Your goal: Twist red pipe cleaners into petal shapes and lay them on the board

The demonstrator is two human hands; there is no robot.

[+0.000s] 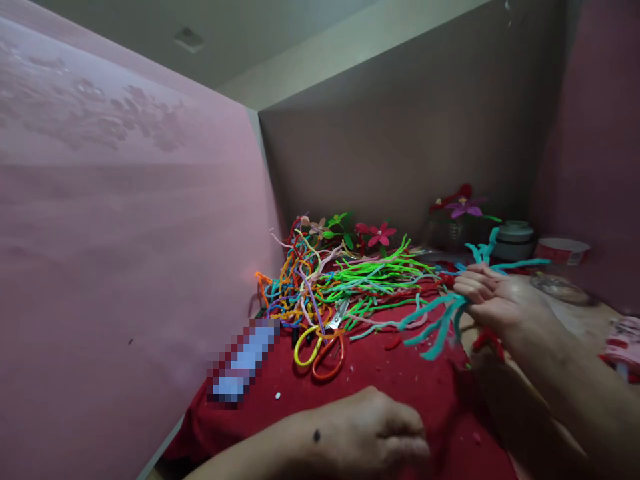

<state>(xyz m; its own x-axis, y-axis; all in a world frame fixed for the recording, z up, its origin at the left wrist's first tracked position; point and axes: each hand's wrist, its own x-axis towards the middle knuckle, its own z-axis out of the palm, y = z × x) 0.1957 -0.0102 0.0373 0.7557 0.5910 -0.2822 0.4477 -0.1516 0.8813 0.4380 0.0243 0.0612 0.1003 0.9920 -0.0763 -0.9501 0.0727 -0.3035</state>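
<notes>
My right hand (493, 297) is closed around a bundle of teal pipe cleaners (437, 320), whose ends stick out above and below my fingers. My left hand (377, 430) rests near the front edge on the red cloth (380, 373), fingers curled under, and I cannot see anything in it. A tangled pile of coloured pipe cleaners (345, 277) lies just left of my right hand. Scissors with yellow and orange handles (320, 347) lie in front of that pile.
Finished pipe-cleaner flowers (377, 233) stand behind the pile, and one purple flower (465, 210) sits in a jar. A round lidded pot (515, 240) and a tape roll (565, 250) are at the back right. Pink walls close in on the left and right.
</notes>
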